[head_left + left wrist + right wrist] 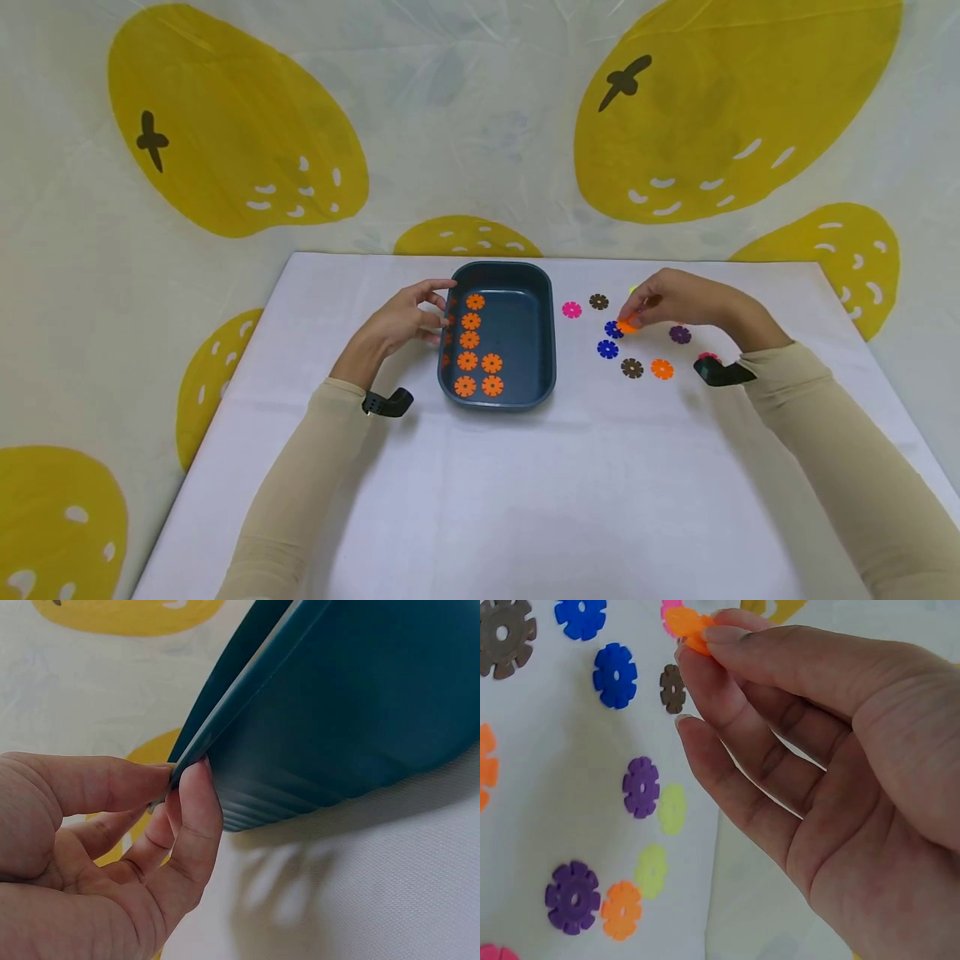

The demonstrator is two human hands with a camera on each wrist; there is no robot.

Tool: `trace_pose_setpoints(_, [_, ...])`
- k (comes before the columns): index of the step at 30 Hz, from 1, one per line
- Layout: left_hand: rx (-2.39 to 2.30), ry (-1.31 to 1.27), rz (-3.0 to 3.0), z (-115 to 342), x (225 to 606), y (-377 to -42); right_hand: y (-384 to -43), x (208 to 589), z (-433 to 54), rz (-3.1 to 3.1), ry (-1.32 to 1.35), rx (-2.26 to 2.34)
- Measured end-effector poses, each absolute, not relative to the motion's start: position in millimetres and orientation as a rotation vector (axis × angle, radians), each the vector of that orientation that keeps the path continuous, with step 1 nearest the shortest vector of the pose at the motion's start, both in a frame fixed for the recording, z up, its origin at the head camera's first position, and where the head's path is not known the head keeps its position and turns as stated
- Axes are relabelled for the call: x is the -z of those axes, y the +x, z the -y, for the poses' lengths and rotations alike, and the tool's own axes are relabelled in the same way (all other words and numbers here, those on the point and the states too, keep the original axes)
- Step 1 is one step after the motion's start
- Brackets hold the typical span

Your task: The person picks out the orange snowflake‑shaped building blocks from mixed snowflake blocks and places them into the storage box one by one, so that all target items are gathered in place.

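A dark teal tray [517, 404] stands on the table, with several orange notched discs [471, 321] laid in columns along its left side. My left hand [405, 317] pinches the tray's left rim between thumb and fingers; the left wrist view shows the tray wall [337, 712] close up. To the right of the tray, my right hand [671, 300] holds an orange notched disc [690, 628] between thumb and fingertips, just above the loose discs. Below it in the right wrist view lie a blue disc [616, 676] and a purple disc [641, 787].
Other loose discs lie right of the tray: a pink one [572, 310], brown ones [632, 368], an orange one [662, 369] and pale yellow ones [672, 808]. A white cloth [525, 500] covers the table. Behind hangs a curtain [465, 125] with yellow fruit shapes.
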State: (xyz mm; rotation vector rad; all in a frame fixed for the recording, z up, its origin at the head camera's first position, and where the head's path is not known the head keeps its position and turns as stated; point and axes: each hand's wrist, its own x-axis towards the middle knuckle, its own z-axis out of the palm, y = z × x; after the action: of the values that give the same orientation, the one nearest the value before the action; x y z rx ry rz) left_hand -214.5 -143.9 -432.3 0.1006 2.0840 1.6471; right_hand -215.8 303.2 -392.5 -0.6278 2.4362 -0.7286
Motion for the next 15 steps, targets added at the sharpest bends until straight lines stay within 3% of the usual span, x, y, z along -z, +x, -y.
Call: trace_pose_setpoints(15, [-1.633,0.103,-2.102,143.4,431.4,-213.1,-226.4,380.4,-279.8,-2.356,-0.669,0.786])
